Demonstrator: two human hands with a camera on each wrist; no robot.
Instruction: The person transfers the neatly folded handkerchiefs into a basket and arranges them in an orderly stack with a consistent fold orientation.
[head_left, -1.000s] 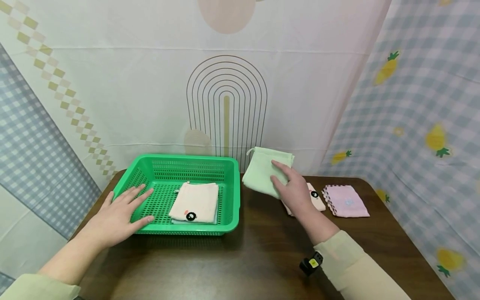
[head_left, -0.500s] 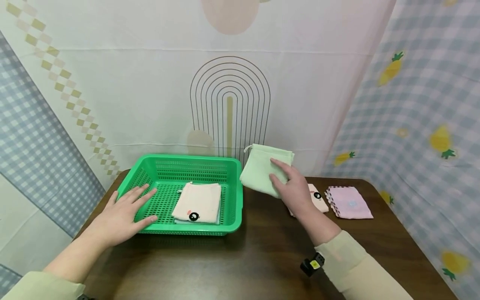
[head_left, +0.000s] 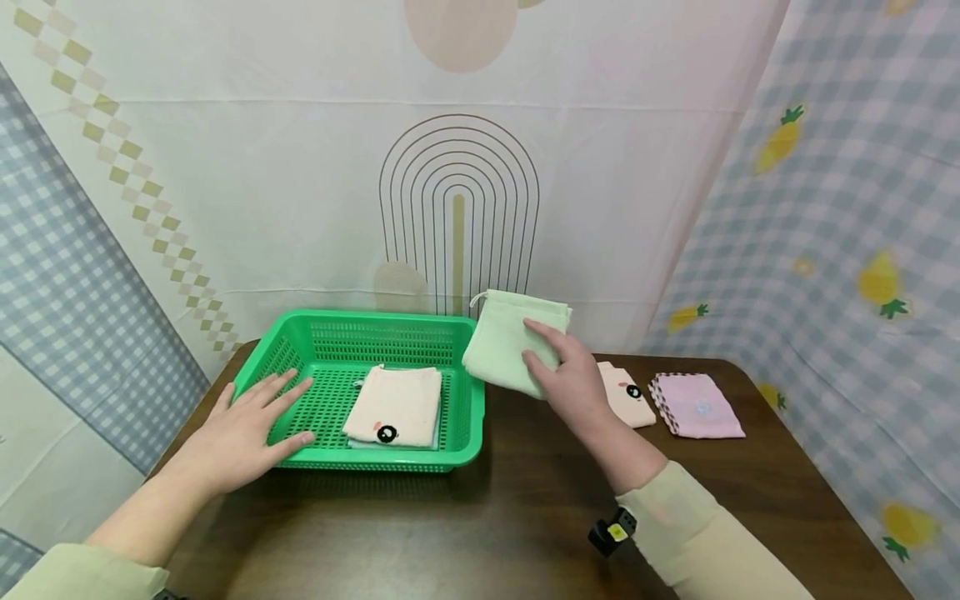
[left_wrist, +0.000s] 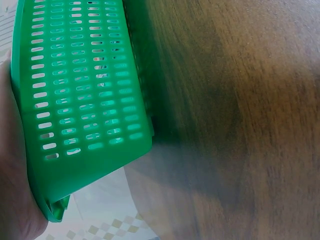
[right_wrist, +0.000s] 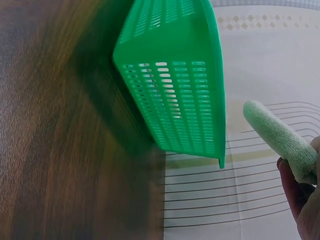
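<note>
In the head view my right hand (head_left: pixel 573 379) holds a folded pale green towel (head_left: pixel 513 342) up off the table, its left edge overlapping the right rim of the green plastic basket (head_left: pixel 480 417). The right wrist view shows the towel's thick folded edge, gripped between thumb and fingers. My left hand (head_left: pixel 243 429) lies with fingers spread over the basket's front left corner; in the left wrist view it is at the rim. Inside the basket, toward its right, a folded cream towel (head_left: pixel 397 400) with a black eye design lies over a light blue one (head_left: pixel 360 444).
On the dark wooden table (head_left: pixel 525 517), right of the basket, lie a second cream towel (head_left: pixel 626 396), partly behind my right hand, and a folded pink towel (head_left: pixel 697 406) with a checked edge. A printed curtain (head_left: pixel 315 192) hangs close behind the table.
My right hand has moved slightly left with the green towel, bringing it over the basket's right rim and uncovering more of the cream towel on the table. My left hand stays in place.
</note>
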